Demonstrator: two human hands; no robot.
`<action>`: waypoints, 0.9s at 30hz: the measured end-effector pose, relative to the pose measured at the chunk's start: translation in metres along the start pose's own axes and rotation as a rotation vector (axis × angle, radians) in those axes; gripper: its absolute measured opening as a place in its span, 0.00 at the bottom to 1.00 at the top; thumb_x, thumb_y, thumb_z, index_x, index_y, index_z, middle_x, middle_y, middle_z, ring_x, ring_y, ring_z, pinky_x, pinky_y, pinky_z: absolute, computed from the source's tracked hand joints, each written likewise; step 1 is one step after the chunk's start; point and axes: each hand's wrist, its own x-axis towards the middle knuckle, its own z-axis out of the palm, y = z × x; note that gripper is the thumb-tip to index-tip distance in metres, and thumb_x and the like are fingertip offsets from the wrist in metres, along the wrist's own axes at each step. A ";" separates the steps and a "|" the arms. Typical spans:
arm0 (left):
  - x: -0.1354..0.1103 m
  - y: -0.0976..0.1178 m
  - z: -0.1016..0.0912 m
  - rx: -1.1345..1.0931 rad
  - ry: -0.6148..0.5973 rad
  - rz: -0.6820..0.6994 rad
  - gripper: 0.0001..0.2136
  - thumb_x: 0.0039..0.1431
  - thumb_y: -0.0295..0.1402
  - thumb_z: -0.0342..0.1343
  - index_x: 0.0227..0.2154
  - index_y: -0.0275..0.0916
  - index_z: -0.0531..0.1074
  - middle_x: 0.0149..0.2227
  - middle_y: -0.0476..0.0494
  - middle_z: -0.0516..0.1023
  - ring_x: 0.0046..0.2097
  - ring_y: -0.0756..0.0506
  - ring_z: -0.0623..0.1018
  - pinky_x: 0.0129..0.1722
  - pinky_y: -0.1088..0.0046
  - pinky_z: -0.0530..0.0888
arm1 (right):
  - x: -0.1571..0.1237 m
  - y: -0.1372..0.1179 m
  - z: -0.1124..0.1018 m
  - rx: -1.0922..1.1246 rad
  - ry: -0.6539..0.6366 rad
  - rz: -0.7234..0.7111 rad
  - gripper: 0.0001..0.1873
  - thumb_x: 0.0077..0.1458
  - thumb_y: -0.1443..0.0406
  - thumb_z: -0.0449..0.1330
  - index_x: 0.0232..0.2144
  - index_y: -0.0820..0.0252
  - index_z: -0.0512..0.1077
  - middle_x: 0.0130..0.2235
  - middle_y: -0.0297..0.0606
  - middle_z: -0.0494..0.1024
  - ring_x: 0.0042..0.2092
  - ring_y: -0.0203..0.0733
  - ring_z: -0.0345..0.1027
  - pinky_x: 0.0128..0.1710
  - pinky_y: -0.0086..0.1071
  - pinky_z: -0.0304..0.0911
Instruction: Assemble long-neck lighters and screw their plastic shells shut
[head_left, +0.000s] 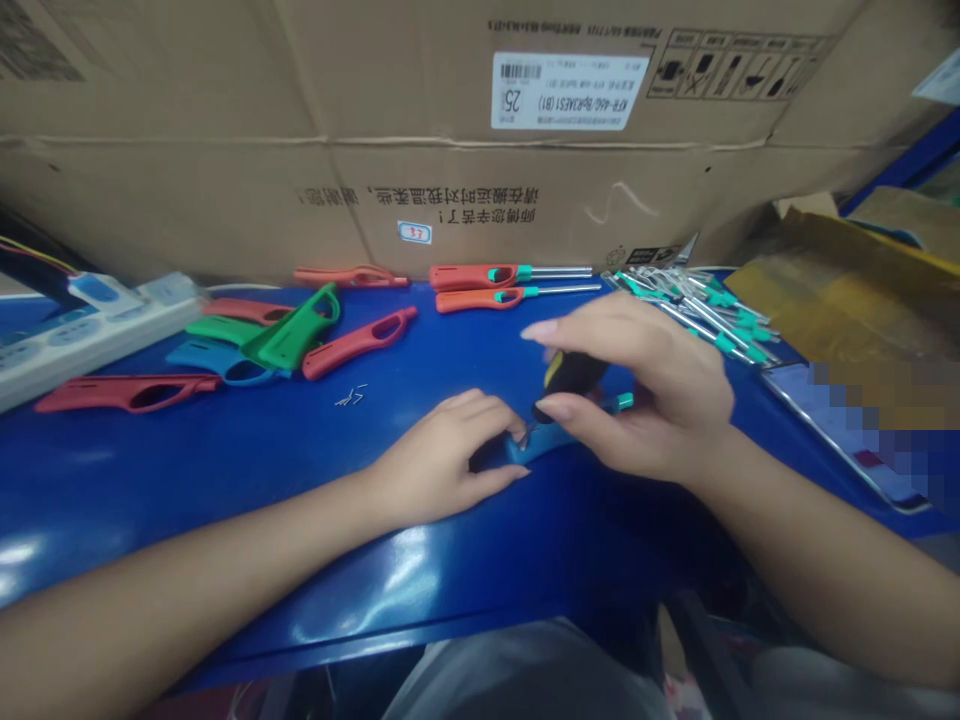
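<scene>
On the blue tabletop lies a blue long-nosed lighter (553, 440), its end pinched between the thumb and fingers of my left hand (457, 455). My right hand (652, 385) grips a screwdriver (577, 376) by its black and yellow handle, just above the lighter. The screwdriver's tip reaches down near my left fingertips, but its exact contact is hard to make out. A green piece (621, 401) shows at the lighter's far end, partly behind my right hand. A few small screws (350, 396) lie on the table left of my hands.
Red, green and blue lighter shells (292, 330) lie at the left beside a white power strip (90, 335). Two red lighters (480, 276) with metal rods rest at the back. Metal rods with green parts (712, 310) are piled right, near a phone (847, 435). A cardboard box (375, 100) stands behind.
</scene>
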 end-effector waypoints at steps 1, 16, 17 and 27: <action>0.000 0.000 0.000 -0.008 -0.009 -0.010 0.09 0.65 0.36 0.62 0.43 0.40 0.70 0.45 0.45 0.78 0.48 0.43 0.77 0.51 0.65 0.71 | -0.001 0.000 0.001 0.044 -0.037 0.031 0.20 0.68 0.61 0.58 0.59 0.56 0.69 0.46 0.40 0.81 0.44 0.43 0.78 0.41 0.36 0.76; 0.000 0.000 0.000 -0.022 -0.024 -0.026 0.09 0.65 0.36 0.62 0.43 0.40 0.71 0.44 0.46 0.78 0.48 0.43 0.76 0.51 0.64 0.71 | -0.002 -0.003 -0.001 0.098 -0.127 0.072 0.26 0.69 0.65 0.52 0.68 0.53 0.58 0.55 0.41 0.79 0.46 0.41 0.79 0.44 0.36 0.77; 0.000 0.000 0.000 -0.019 -0.022 -0.023 0.09 0.65 0.36 0.62 0.43 0.40 0.71 0.44 0.45 0.78 0.48 0.43 0.77 0.51 0.64 0.71 | -0.002 -0.004 -0.002 0.055 -0.088 0.054 0.25 0.67 0.66 0.57 0.64 0.53 0.63 0.49 0.38 0.81 0.41 0.39 0.79 0.41 0.34 0.77; 0.001 0.000 0.000 -0.035 -0.014 -0.026 0.08 0.64 0.35 0.63 0.43 0.40 0.71 0.44 0.46 0.78 0.48 0.44 0.77 0.51 0.66 0.71 | 0.003 -0.007 -0.004 0.030 -0.081 0.025 0.20 0.71 0.65 0.52 0.63 0.57 0.65 0.50 0.39 0.81 0.45 0.40 0.78 0.45 0.36 0.75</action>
